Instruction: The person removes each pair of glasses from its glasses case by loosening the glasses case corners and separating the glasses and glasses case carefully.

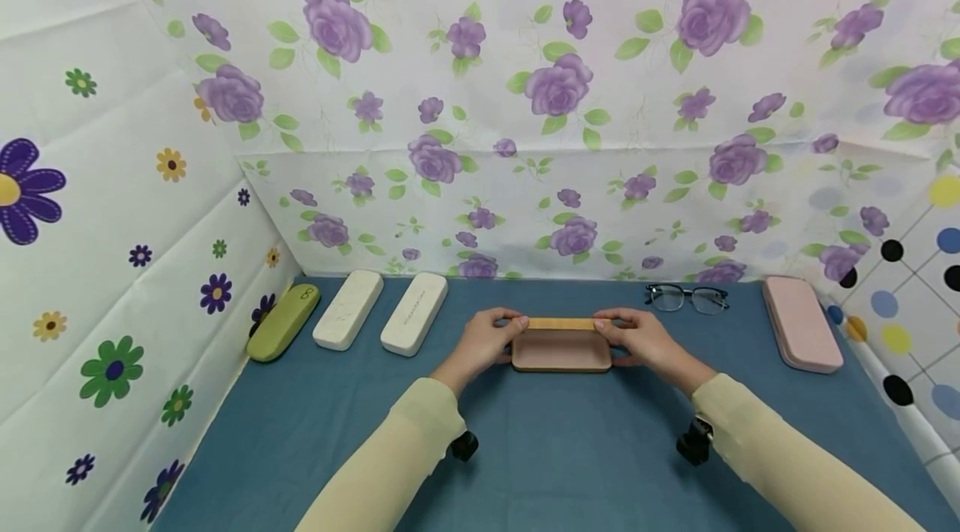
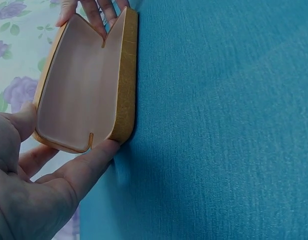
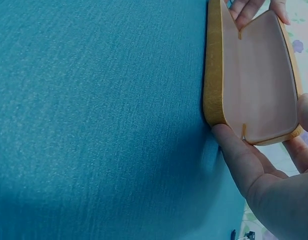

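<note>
A mustard-yellow glasses case [image 1: 562, 353] with a pale pink lining stands with its lid raised, and nothing lies inside it. My left hand [image 1: 487, 340] grips its left end, with the thumb at the lid's edge. At the opposite end my right hand [image 1: 647, 340] holds it the same way. In the left wrist view the left hand [image 2: 49, 180] has one digit on the lid rim and another at the base corner. The right wrist view shows the right hand [image 3: 279, 185] spanning lid and base likewise.
Black-framed glasses [image 1: 687, 298] lie behind my right hand, with a pink case [image 1: 802, 323] farther right. To the left are a green case [image 1: 283, 323] and two white cases [image 1: 348, 309]. Flowered cloth walls [image 1: 465, 207] border the blue tabletop [image 1: 570, 449].
</note>
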Available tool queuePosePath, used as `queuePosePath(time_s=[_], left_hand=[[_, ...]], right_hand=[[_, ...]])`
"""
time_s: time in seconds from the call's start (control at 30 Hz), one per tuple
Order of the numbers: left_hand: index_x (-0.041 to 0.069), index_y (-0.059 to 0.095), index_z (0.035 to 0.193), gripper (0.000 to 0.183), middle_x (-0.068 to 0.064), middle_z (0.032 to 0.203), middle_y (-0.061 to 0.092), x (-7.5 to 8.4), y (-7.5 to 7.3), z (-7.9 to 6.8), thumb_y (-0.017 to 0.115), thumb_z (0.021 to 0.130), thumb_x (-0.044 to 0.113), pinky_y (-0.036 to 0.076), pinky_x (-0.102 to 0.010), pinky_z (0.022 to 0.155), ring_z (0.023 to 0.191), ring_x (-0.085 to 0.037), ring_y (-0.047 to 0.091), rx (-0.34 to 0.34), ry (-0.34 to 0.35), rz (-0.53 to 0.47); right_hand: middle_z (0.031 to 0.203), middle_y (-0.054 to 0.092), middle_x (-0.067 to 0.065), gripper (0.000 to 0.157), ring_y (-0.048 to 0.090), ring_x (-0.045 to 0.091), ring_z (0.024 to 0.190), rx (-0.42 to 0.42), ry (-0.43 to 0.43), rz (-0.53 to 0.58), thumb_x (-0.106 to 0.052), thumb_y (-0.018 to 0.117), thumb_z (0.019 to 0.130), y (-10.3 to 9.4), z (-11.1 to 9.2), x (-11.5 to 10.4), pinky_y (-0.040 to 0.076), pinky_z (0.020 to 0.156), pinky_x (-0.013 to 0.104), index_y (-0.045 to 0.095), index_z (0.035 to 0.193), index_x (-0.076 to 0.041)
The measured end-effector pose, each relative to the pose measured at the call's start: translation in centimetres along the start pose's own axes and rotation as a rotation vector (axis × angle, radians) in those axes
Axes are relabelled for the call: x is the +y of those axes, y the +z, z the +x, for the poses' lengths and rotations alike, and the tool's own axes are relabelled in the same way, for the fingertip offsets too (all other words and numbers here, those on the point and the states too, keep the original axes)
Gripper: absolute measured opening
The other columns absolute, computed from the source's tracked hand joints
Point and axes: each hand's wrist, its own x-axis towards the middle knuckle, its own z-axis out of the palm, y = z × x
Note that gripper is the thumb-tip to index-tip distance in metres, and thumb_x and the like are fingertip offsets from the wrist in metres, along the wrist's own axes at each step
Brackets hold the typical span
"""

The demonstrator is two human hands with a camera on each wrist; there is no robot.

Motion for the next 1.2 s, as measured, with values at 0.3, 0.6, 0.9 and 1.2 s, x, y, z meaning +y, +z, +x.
queuePosePath(time_s=[0.3, 0.6, 0.9, 1.2], left_hand=[[0.016, 0.056, 0.128, 0.049, -0.006, 0.121, 0.059, -0.5, -0.2, 0.0, 0.06, 0.089, 0.045, 0.055, -0.041, 0.08, 0.114, -0.025, 0.057, -0.028, 0.009, -0.007], [0.022, 0.061, 0.12, 0.042, -0.004, 0.116, 0.06, -1.5, -0.1, -0.2, 0.07, 0.083, 0.037, 0.055, -0.034, 0.079, 0.101, -0.017, 0.06, 0.003, 0.051, 0.091], [0.024, 0.063, 0.113, 0.041, 0.007, 0.111, 0.064, -2.6, 0.3, -0.1, 0.079, 0.076, 0.022, 0.051, -0.035, 0.087, 0.102, -0.01, 0.061, 0.073, 0.152, 0.316], [0.021, 0.064, 0.114, 0.043, 0.005, 0.11, 0.065, -2.2, 0.3, -0.1, 0.08, 0.074, 0.021, 0.051, -0.034, 0.086, 0.099, -0.01, 0.061, 0.061, 0.142, 0.323]], right_hand=[[0.139, 0.046, 0.014, 0.06, 0.046, 0.034, 0.127, -0.004, -0.02, 0.002, -0.041, 0.064, 0.087, -0.1, 0.0, 0.5, 0.052, 0.086, 0.045, 0.048, 0.137, -0.014], [0.13, 0.055, 0.008, 0.053, 0.058, 0.024, 0.113, 0.069, -0.115, -0.109, -0.039, 0.073, 0.079, 0.0, 0.0, 2.6, 0.054, 0.082, 0.038, 0.058, 0.127, -0.023], [0.127, 0.06, 0.003, 0.046, 0.059, 0.021, 0.113, 0.176, -0.244, -0.352, -0.027, 0.077, 0.076, 0.8, -0.7, 3.4, 0.051, 0.088, 0.039, 0.064, 0.119, -0.023], [0.126, 0.061, 0.005, 0.049, 0.059, 0.023, 0.113, 0.161, -0.24, -0.361, -0.023, 0.078, 0.076, 0.8, -0.7, 2.9, 0.051, 0.088, 0.04, 0.062, 0.122, -0.018]])
